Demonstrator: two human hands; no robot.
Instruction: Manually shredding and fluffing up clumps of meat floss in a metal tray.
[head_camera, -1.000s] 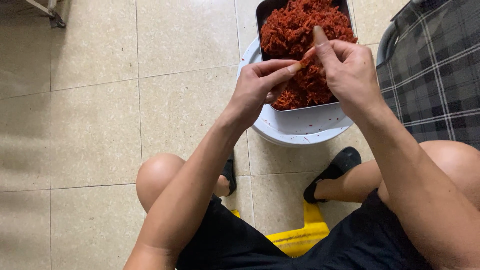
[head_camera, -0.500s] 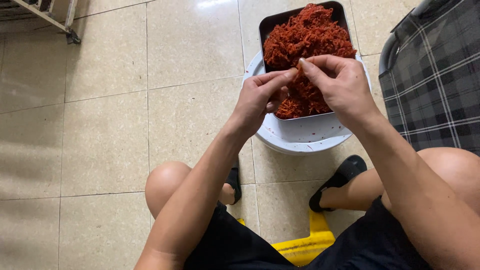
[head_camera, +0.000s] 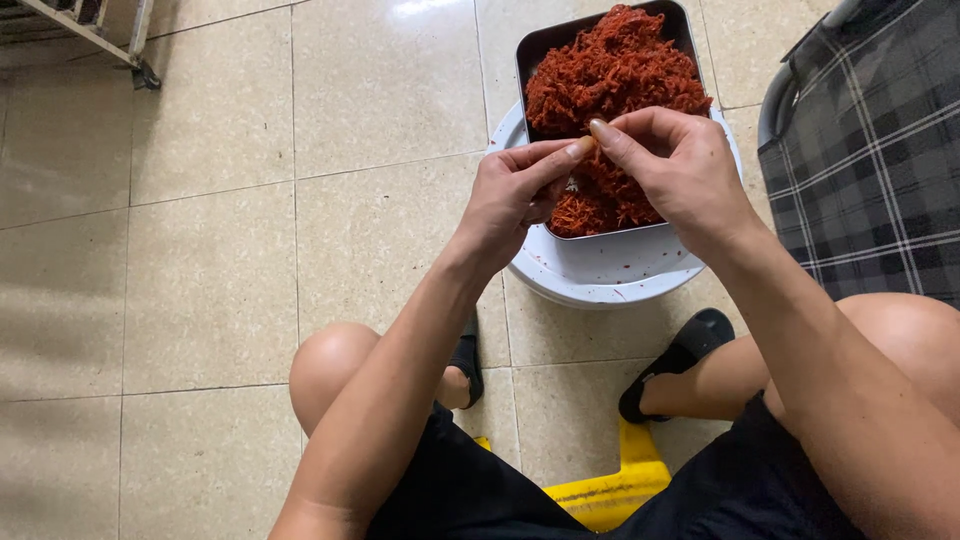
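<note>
My left hand (head_camera: 515, 195) and my right hand (head_camera: 675, 165) meet thumb to thumb over the near edge of a dark metal tray (head_camera: 535, 45). The tray is heaped with red shredded stuff (head_camera: 615, 75). Both hands have their fingers curled in a pinch. Only a hint of an orange-red strip (head_camera: 582, 148) shows at my left thumb tip; the rest is hidden by the fingers. The tray rests on a round white bucket lid (head_camera: 600, 275) on the floor in front of my knees.
I sit on a low yellow stool (head_camera: 610, 490), with black sandals (head_camera: 680, 355) on a beige tiled floor (head_camera: 230, 250). A dark plaid cloth over a chair frame (head_camera: 870, 150) stands at the right. A metal rack leg (head_camera: 100, 30) is at the top left.
The orange-red strip held up between my hands a second ago has been drawn down into my fingertips. Both hands have sunk closer to the heap and closer together.
</note>
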